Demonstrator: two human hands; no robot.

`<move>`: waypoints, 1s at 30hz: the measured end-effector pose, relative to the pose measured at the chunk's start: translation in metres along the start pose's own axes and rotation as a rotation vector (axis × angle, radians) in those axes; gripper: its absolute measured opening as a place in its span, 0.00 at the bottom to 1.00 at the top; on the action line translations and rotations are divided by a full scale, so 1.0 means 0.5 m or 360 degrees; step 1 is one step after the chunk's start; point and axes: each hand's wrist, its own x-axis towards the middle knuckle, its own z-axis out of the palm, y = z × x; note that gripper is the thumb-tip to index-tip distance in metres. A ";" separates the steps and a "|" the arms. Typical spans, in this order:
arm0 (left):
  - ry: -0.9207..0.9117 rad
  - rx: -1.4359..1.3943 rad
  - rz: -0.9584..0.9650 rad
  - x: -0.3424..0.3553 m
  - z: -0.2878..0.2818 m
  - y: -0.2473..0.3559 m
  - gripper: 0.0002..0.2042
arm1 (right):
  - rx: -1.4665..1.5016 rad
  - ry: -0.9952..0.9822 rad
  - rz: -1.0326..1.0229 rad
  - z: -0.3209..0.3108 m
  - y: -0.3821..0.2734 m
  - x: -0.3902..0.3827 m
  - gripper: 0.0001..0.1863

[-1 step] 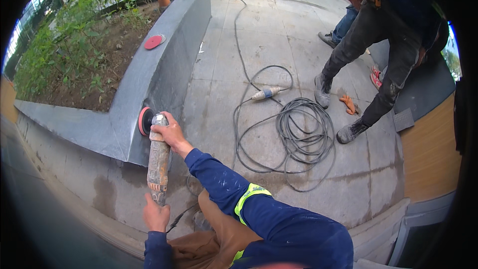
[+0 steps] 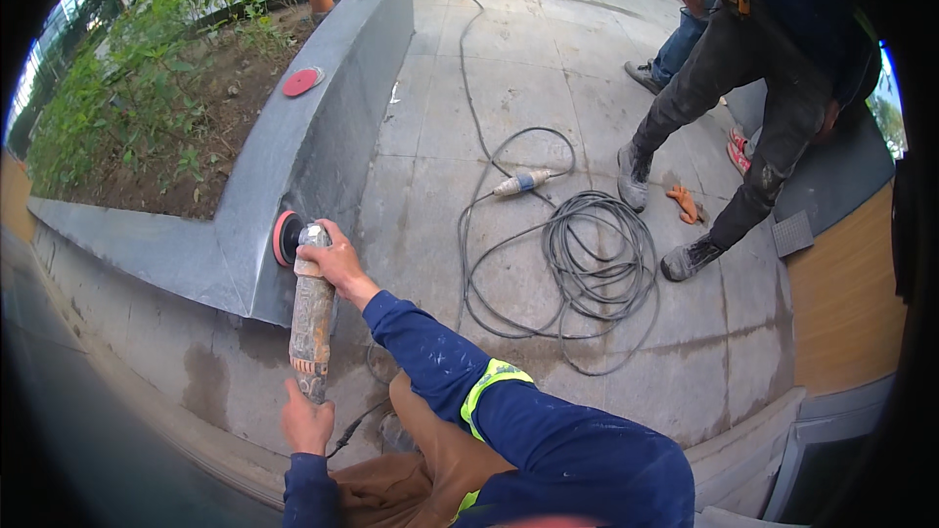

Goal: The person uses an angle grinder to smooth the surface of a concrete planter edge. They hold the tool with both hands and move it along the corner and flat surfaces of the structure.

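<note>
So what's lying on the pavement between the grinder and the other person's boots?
In the head view, between the grinder and the boots lies a coiled grey cable with a pale plug connector on the stone paving.

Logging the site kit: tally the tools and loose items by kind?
Grinder, held by left hand and right hand: 1
Red discs, one on the grinder, one loose on the ledge: 2
Cable coil: 1
Orange glove: 1
Orange pot: 1
Total: 6
</note>
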 end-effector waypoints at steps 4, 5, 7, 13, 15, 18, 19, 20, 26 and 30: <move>-0.0055 -0.0109 0.0056 0.004 -0.012 -0.012 0.28 | -0.0234 0.0029 0.0010 0.000 0.005 -0.008 0.38; -0.0079 -0.0156 0.0086 0.002 -0.014 -0.016 0.27 | -0.0247 0.0038 0.0013 0.003 0.012 -0.010 0.39; -0.0046 -0.0191 0.0066 -0.004 -0.018 -0.013 0.27 | -0.0269 0.0026 0.0036 0.011 0.009 -0.014 0.41; 0.0024 -0.0123 0.0029 -0.009 -0.015 -0.018 0.28 | -0.0297 0.0018 -0.0049 0.018 0.002 -0.015 0.42; 0.0032 -0.0078 0.0015 -0.010 -0.014 -0.016 0.27 | -0.0282 0.0025 -0.0036 0.015 0.014 -0.013 0.42; 0.0032 -0.0048 0.0006 -0.010 -0.016 -0.013 0.27 | -0.0245 0.0009 0.0000 0.018 0.011 -0.017 0.42; 0.0034 -0.0076 0.0012 -0.007 -0.014 -0.012 0.26 | -0.0214 0.0007 -0.0009 0.019 0.006 -0.017 0.42; 0.0038 -0.0102 0.0018 -0.005 -0.014 -0.012 0.26 | -0.0181 0.0005 -0.0018 0.022 0.002 -0.021 0.42; 0.0006 -0.0126 0.0149 -0.008 -0.010 -0.008 0.25 | -0.0226 0.0131 -0.0091 -0.015 -0.013 -0.035 0.41; -0.0045 -0.0136 0.0196 -0.015 -0.028 0.013 0.23 | -0.0310 0.0205 -0.0160 -0.043 -0.065 -0.081 0.40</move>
